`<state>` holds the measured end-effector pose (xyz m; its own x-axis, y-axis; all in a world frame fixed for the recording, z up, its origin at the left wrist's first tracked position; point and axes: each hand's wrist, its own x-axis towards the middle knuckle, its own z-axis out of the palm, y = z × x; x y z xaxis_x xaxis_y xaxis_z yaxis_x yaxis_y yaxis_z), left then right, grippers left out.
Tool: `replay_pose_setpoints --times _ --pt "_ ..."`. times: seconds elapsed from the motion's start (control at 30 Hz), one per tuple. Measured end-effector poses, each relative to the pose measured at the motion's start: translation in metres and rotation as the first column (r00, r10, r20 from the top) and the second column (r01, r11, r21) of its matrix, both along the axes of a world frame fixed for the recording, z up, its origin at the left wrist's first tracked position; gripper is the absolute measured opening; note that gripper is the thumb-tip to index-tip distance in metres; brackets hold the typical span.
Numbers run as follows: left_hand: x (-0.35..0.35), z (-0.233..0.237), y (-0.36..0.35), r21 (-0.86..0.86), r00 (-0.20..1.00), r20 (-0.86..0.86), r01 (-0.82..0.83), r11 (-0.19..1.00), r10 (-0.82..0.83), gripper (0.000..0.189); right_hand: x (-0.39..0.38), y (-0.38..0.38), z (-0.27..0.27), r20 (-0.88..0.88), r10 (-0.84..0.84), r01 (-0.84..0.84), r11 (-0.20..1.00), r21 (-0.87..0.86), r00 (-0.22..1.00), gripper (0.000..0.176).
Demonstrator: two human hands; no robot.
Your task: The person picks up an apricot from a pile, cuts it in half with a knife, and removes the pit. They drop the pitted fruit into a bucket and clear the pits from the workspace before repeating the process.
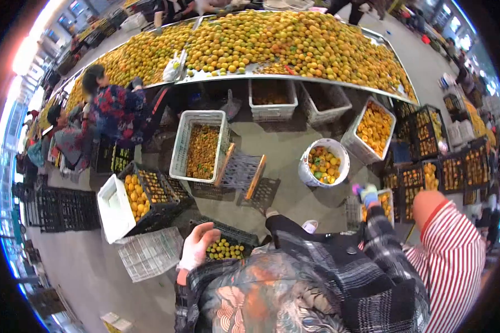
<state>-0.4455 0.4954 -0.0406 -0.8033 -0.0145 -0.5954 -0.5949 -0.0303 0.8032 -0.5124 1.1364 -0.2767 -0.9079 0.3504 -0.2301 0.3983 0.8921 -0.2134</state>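
My left hand (198,245), in a pale glove with bare fingertips, hovers above a black crate (244,232) of small yellow-green fruit. Its fingers are loosely bent and apart, with nothing visible in them. Out to the right, my right hand (369,194) wears a pale bluish glove and is smeared by motion. Something pink-purple shows at its fingers, too blurred to name. Just below this hand is a white basket (391,213) with orange fruit. A white bucket (347,166) of yellow, orange and green fruit stands to the hand's upper left.
A long table (216,76) heaped with orange-yellow fruit spans the back. White crates (197,115) and a slatted stool (240,169) stand before it. A person in a flowered jacket (116,108) works at left; a striped sleeve (450,250) is close at right. Black crates (64,208) line both sides.
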Motion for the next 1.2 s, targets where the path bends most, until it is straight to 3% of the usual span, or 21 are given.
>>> replay_pose_setpoints --times 0.07,0.1,0.13,0.17,0.2,0.27,0.3,0.33,0.4,0.43,0.47,0.53,0.57,0.7,0.8,0.87,0.93,1.0,1.13,1.17,1.2 --pt "0.001 -0.004 0.006 -0.055 1.0 -0.005 -0.004 0.998 0.003 0.039 0.057 0.043 -0.076 0.011 -0.112 0.112 0.99 -0.087 0.994 0.049" --pt "-0.002 -0.008 0.007 -0.018 1.0 -0.012 0.003 1.0 -0.003 0.038 0.068 0.035 -0.069 0.088 -0.256 0.27 0.883 -0.384 0.963 0.031" --pt "-0.008 -0.007 0.008 0.012 1.0 -0.02 0.022 1.0 -0.022 0.037 0.091 0.055 -0.105 0.061 0.106 -0.117 0.965 0.234 0.993 0.021" --pt "-0.015 0.002 0.013 0.051 1.0 -0.022 0.012 0.999 -0.011 0.036 0.109 0.071 -0.136 0.103 -0.145 0.152 0.986 -0.072 0.984 0.02" --pt "-0.025 0.012 0.015 0.041 0.999 -0.031 0.012 0.999 -0.01 0.036 0.113 0.077 -0.154 0.223 -0.355 0.415 0.84 -0.35 0.908 0.019" --pt "-0.045 0.027 0.02 -0.03 0.985 -0.048 0.164 0.986 -0.165 0.037 0.071 -0.003 -0.029 0.445 -0.55 0.707 0.533 -0.465 0.707 0.021" --pt "-0.057 0.031 0.022 -0.009 0.989 -0.031 0.141 0.99 -0.141 0.036 0.063 0.011 -0.055 0.438 -0.502 0.665 0.536 -0.52 0.746 0.029" --pt "-0.073 0.037 0.026 -0.05 0.988 -0.049 0.141 0.989 -0.143 0.035 0.057 0.043 -0.117 0.209 -0.338 0.397 0.809 -0.433 0.918 0.024" --pt "-0.116 0.039 0.042 -0.126 0.989 -0.092 0.104 0.987 -0.116 0.036 0.008 0.052 -0.138 0.176 -0.189 0.25 0.851 -0.462 0.966 0.023" --pt "-0.142 0.041 0.054 -0.116 0.986 -0.126 0.095 0.989 -0.109 0.035 -0.02 0.054 -0.137 0.147 -0.162 0.211 0.88 -0.426 0.976 0.025" --pt "-0.169 0.044 0.068 -0.118 0.985 -0.14 0.09 0.989 -0.106 0.035 -0.051 0.04 -0.096 0.194 -0.153 0.236 0.811 -0.535 0.969 0.01" --pt "-0.219 0.05 0.102 -0.062 0.963 -0.227 0.138 0.989 -0.148 0.035 -0.105 0.045 -0.071 0.138 -0.071 0.13 0.862 -0.491 0.988 0.009" --pt "-0.243 0.052 0.123 -0.083 0.954 -0.23 0.176 0.981 -0.191 0.035 -0.128 0.063 -0.084 -0.018 0.007 -0.015 0.881 -0.473 1.0 0.01" --pt "-0.319 0.044 0.201 -0.052 0.91 -0.192 0.363 0.93 -0.366 0.036 -0.22 0.084 -0.022 -0.083 0.107 -0.128 0.938 -0.322 0.991 0.019" --pt "-0.344 0.038 0.231 -0.054 0.868 -0.171 0.464 0.884 -0.466 0.036 -0.263 0.097 -0.007 -0.15 -0.037 -0.047 0.854 -0.519 0.988 0.018" --pt "-0.357 0.039 0.235 -0.084 0.836 -0.15 0.521 0.85 -0.527 0.036 -0.282 0.079 0.037 0.022 -0.202 0.164 0.718 -0.676 0.979 0.017" --pt "-0.371 0.041 0.232 -0.102 0.879 -0.118 0.452 0.886 -0.462 0.035 -0.299 0.069 0.057 0.059 -0.223 0.196 0.664 -0.722 0.973 0.015" --pt "-0.385 0.041 0.222 -0.167 0.887 -0.114 0.427 0.889 -0.447 0.035 -0.316 0.069 0.059 0.041 -0.124 0.12 0.747 -0.654 0.992 0.014" --pt "-0.422 0.041 0.206 -0.155 0.923 -0.114 0.348 0.924 -0.367 0.037 -0.355 0.082 0.038 -0.021 -0.07 0.039 0.747 -0.663 0.997 0.022" --pt "-0.433 0.041 0.203 -0.174 0.926 -0.115 0.338 0.925 -0.359 0.037 -0.365 0.079 0.041 0.031 -0.156 0.126 0.645 -0.754 0.987 0.018" --pt "-0.445 0.04 0.2 -0.191 0.93 -0.115 0.323 0.927 -0.348 0.038 -0.374 0.077 0.045 0.03 -0.158 0.126 0.641 -0.757 0.987 0.018"
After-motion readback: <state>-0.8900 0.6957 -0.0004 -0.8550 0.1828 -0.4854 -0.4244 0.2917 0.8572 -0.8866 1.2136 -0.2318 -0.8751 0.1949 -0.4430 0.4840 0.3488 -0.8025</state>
